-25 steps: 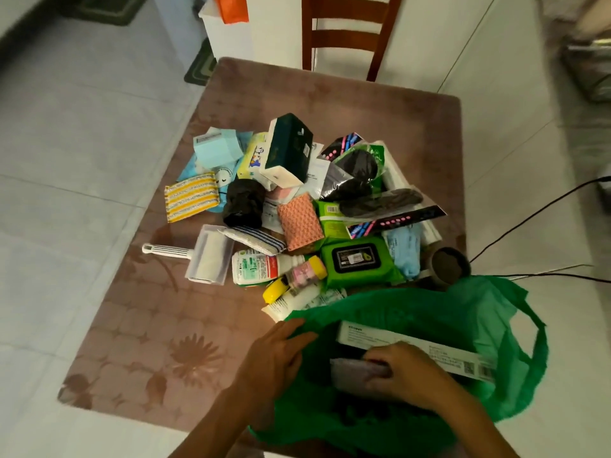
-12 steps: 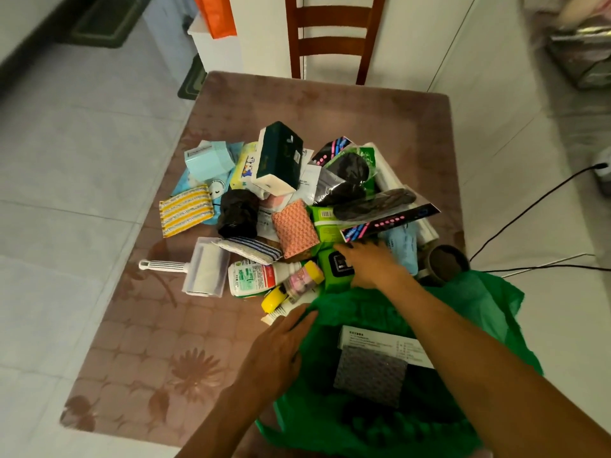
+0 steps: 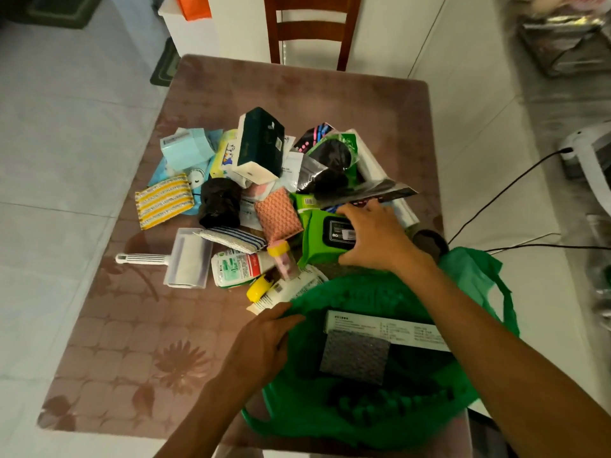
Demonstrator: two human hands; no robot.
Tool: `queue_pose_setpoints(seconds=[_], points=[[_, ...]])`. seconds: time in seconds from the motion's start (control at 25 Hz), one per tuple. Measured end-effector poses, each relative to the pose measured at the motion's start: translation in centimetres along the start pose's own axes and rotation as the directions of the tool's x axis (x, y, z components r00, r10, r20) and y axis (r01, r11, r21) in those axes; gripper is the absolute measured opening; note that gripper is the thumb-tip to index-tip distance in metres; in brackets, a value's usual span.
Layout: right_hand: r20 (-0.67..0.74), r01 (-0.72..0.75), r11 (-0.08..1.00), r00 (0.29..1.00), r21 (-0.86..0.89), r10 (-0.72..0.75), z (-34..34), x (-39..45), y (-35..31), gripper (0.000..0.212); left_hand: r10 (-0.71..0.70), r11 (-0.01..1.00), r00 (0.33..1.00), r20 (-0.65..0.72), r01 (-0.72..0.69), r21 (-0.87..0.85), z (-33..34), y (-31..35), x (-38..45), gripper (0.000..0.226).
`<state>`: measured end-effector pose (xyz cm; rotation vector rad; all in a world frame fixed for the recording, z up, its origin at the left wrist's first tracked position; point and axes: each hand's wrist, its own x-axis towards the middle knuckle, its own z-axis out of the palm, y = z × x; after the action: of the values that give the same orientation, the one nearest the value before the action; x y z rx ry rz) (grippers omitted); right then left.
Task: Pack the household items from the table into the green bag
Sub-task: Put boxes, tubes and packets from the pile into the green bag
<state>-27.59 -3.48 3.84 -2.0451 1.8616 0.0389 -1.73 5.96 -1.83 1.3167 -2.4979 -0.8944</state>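
Note:
The green bag [image 3: 469,282] lies open at the table's near right corner, with a long white box [image 3: 380,327] and a grey scouring pad [image 3: 355,357] inside. My left hand [image 3: 264,342] grips the bag's left rim. My right hand [image 3: 373,238] is closed around the green wet-wipe pack [image 3: 317,239] at the near side of the pile, fingers over its black lid and thumb under its near edge. The pack is tilted up off the table.
The pile on the brown table [image 3: 139,342] holds a lint roller [image 3: 185,257], a white bottle [image 3: 236,264], an orange sponge [image 3: 277,214], a black roll [image 3: 220,203], a striped yellow cloth [image 3: 163,200] and a dark tissue box [image 3: 261,142]. A wooden chair [image 3: 310,28] stands beyond. Cables [image 3: 502,190] run right.
My right hand left the bag, reached to the pile and closed on the green wet-wipe pack, which now tilts upward. My left hand stayed on the bag's rim.

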Motion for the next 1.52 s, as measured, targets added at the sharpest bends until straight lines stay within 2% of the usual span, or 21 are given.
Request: queue_pose_setpoints(seconds=[0.08, 0.12, 0.2, 0.24, 0.28, 0.36, 0.44, 0.52, 0.64, 0.72, 0.84, 0.92, 1.0, 1.04, 1.12, 1.2, 1.24, 1.28, 1.32, 1.4, 1.52], points=[[-0.203, 0.007, 0.958, 0.978, 0.286, 0.053, -2.2, -5.1, 0.2, 0.079, -0.069, 0.992, 0.997, 0.025, 0.067, 0.105, -0.1, 0.5, -0.1, 0.064], [-0.256, 0.04, 0.888, 0.962, 0.459, 0.089, -2.6, -7.9, 0.1, 0.076, -0.128, 0.978, 0.991, 0.035, 0.121, 0.169, 0.0, 0.7, -0.1, 0.078], [-0.199, 0.051, 0.716, 0.972, 0.697, 0.125, -0.8, -12.5, -0.7, 0.075, -0.22, 0.962, 0.973, 0.064, 0.205, 0.183, 0.8, 0.4, -0.2, 0.097], [-0.15, 0.019, 0.716, 0.981, 0.698, 0.12, 1.4, -14.0, -1.2, 0.077, -0.222, 0.968, 0.972, 0.079, 0.21, 0.135, 1.3, 0.3, -0.4, 0.103], [-0.118, -0.015, 0.789, 0.987, 0.614, 0.111, 4.0, -14.8, -1.6, 0.08, -0.204, 0.976, 0.974, 0.098, 0.195, 0.094, 1.7, 0.3, -0.4, 0.108], [-0.057, 0.005, 0.955, 0.998, 0.296, 0.013, 10.4, -15.8, -2.6, 0.087, -0.18, 0.984, 0.977, 0.115, 0.178, 0.031, 1.8, 0.7, 0.0, 0.11], [0.084, 0.1, 0.994, 0.991, 0.039, -0.103, 16.0, -16.9, -4.0, 0.086, -0.164, 0.986, 0.981, 0.1, 0.168, -0.026, 1.4, 1.3, 0.3, 0.109], [0.134, 0.14, 0.99, 0.982, -0.017, -0.137, 18.5, -17.9, -4.8, 0.079, -0.131, 0.991, 0.985, 0.113, 0.135, -0.023, 1.0, 1.9, 0.3, 0.108], [0.091, 0.068, 0.997, 0.993, 0.023, -0.07, 18.9, -17.4, -4.7, 0.078, -0.082, 0.997, 0.988, 0.134, 0.081, 0.016, 1.2, 2.2, -0.2, 0.108], [0.132, -0.005, 0.997, 0.991, 0.078, -0.005, 18.5, -15.9, -4.7, 0.083, -0.069, 0.998, 0.99, 0.122, 0.068, 0.009, 1.2, 2.0, -0.3, 0.107], [0.146, 0.031, 0.99, 0.988, 0.135, -0.05, 16.9, -15.2, -5.0, 0.077, -0.09, 0.995, 0.99, 0.112, 0.095, -0.043, 0.8, 1.4, -0.5, 0.103], [-0.057, 0.05, 0.947, 0.998, 0.317, -0.033, 12.6, -14.4, -5.4, 0.044, -0.096, 0.992, 0.99, 0.107, 0.105, -0.073, 0.5, 1.0, -0.6, 0.096], [-0.325, 0.05, 0.878, 0.938, 0.475, 0.122, 8.6, -11.6, -6.3, 0.023, -0.108, 0.989, 0.989, 0.098, 0.117, -0.09, 0.3, 0.7, -0.8, 0.09], [-0.376, 0.035, 0.859, 0.908, 0.511, 0.186, 7.3, -9.4, -7.0, 0.019, -0.108, 0.989, 0.99, 0.094, 0.117, -0.094, 0.3, 0.7, -0.8, 0.088], [-0.294, -0.052, 0.899, 0.936, 0.434, 0.195, 6.6, -4.0, -8.8, 0.029, -0.076, 0.992, 0.993, 0.088, 0.085, -0.098, 0.3, 1.0, -0.8, 0.089], [-0.021, -0.125, 0.976, 0.991, 0.179, 0.131, 8.5, 0.6, -9.9, 0.055, -0.076, 0.989, 0.994, 0.082, 0.085, -0.12, 0.7, 1.1, -0.9, 0.091], [0.091, -0.143, 0.986, 0.987, 0.089, 0.134, 9.6, 2.0, -10.4, 0.06, -0.084, 0.987, 0.993, 0.079, 0.094, -0.131, 0.7, 0.9, -1.1, 0.09], [0.116, -0.156, 0.986, 0.982, 0.056, 0.149, 10.4, 2.9, -10.5, 0.057, -0.078, 0.986, 0.994, 0.077, 0.088, -0.139, 0.9, 0.7, -1.2, 0.089], [0.077, -0.164, 0.983, 0.984, 0.085, 0.158, 10.7, 3.2, -10.3, 0.05, -0.054, 0.988, 0.996, 0.075, 0.065, -0.141, 1.0, 0.5, -1.2, 0.086], [-0.075, -0.117, 0.94, 0.986, 0.32, 0.148, 9.4, 2.2, -9.7, 0.046, -0.015, 0.993, 0.998, 0.053, 0.021, -0.117, 1.4, 0.1, -1.2, 0.078], [-0.244, -0.037, 0.703, 0.924, 0.71, 0.295, 4.5, -3.8, -7.3, 0.056, -0.026, 0.992, 0.999, 0.047, 0.032, -0.125, 2.0, -0.1, -0.7, 0.063]])
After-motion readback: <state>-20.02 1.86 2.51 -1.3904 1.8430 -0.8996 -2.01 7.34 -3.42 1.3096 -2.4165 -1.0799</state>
